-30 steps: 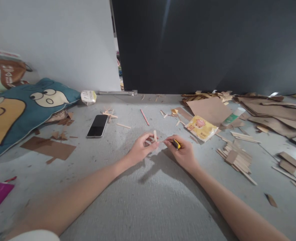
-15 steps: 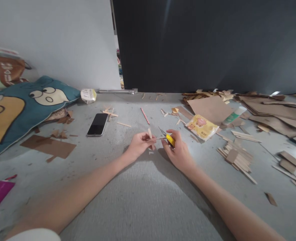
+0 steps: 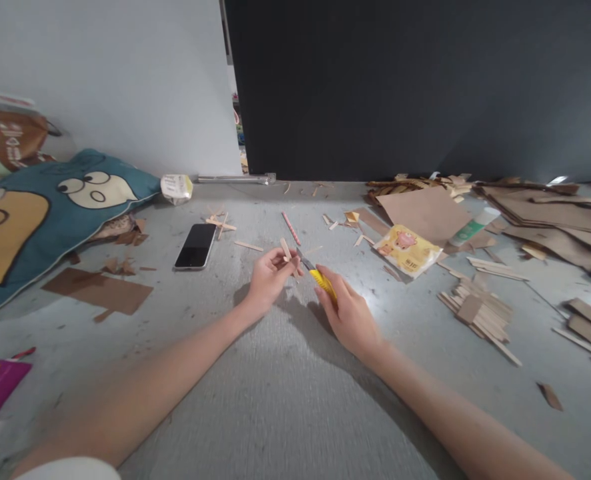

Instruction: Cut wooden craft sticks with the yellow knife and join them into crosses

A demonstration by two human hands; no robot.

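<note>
Near the middle of the table, my left hand (image 3: 270, 275) is closed on thin wooden sticks (image 3: 286, 249), one of which points up past the fingertips. A second pale strip sticks out to the right from the same fingers. My right hand (image 3: 349, 308) is wrapped round the handle of a yellow utility knife (image 3: 324, 283). Its blade reaches up and left to the sticks at the left fingertips; whether it touches them I cannot tell. Just beyond lies a pink striped stick (image 3: 291, 228).
A phone (image 3: 195, 247) and crossed sticks lie left, beside a teal cushion (image 3: 100, 193) and a cardboard piece (image 3: 97, 291). To the right are a yellow packet (image 3: 407, 251), a glue stick (image 3: 474, 227), a pile of wooden sticks (image 3: 475, 308) and cardboard sheets (image 3: 555, 217).
Both hands have shifted slightly left. The knife has turned, so its blade now meets the area of my left fingertips, and the held sticks have tilted left.
</note>
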